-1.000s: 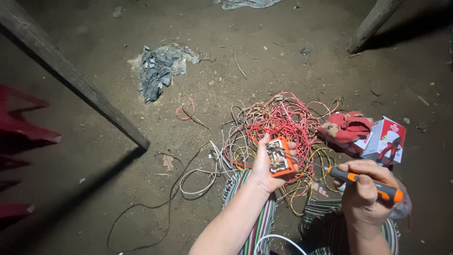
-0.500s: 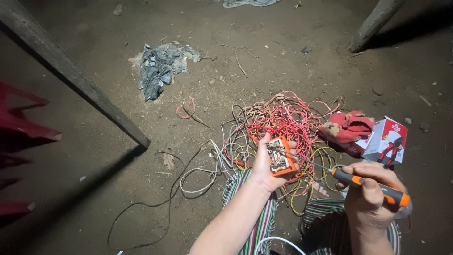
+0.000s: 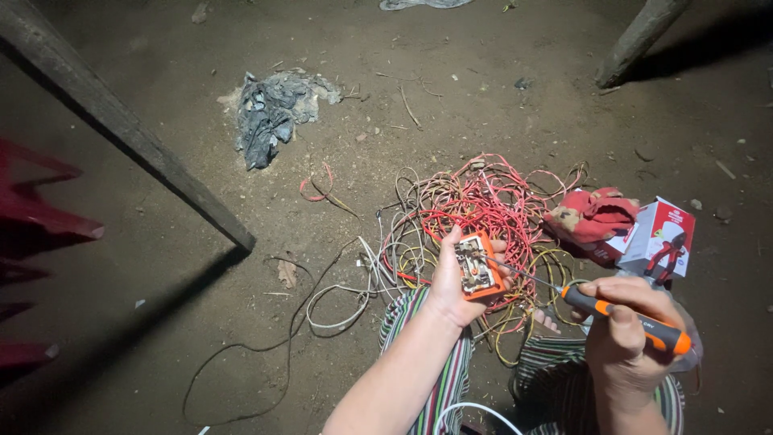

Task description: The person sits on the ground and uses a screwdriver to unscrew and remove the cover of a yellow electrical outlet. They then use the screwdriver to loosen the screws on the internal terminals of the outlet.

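Note:
My left hand (image 3: 449, 283) grips a small orange box (image 3: 479, 266), open face up, with metal contacts and wires inside. My right hand (image 3: 624, 338) is closed on a screwdriver (image 3: 624, 312) with a black and orange handle. Its thin shaft reaches left and its tip touches the box's right side. Both hands hover over a tangled heap of red, yellow and white wires (image 3: 475, 205) lying on the dirt floor. My striped trouser legs (image 3: 451, 379) show under the arms.
A red cloth (image 3: 594, 213) and a red and white carton (image 3: 660, 238) lie right of the wires. A crumpled grey rag (image 3: 270, 113) sits farther off. A wooden beam (image 3: 121, 121) slants at left, a post (image 3: 640, 36) at top right, red plastic furniture (image 3: 36, 217) at the left edge.
My right hand with the screwdriver has shifted slightly lower and the tip stays at the orange box. My left hand holds the box in nearly the same place.

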